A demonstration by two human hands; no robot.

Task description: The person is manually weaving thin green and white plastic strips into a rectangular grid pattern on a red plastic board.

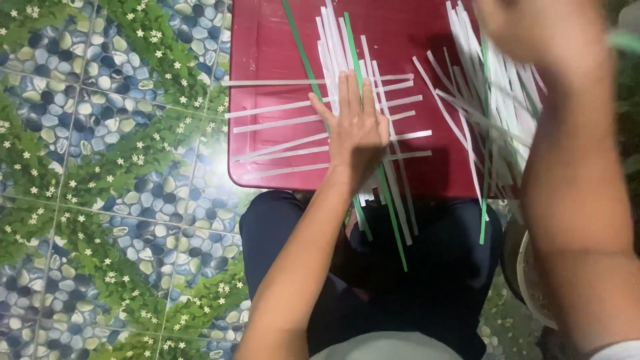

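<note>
The left hand (355,127) presses flat, fingers spread, pinning the crossed white strips (280,127) on the red tabletop (267,40) so they hold place, while the raised right hand (540,30) blurs, its fingers impossible to tell

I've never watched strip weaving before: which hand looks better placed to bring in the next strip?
Probably the right hand. It is raised and blurred beside the loose pile of white strips, while the left hand lies flat on the crossed white and green strips on the red table, apparently pinning them.
</note>
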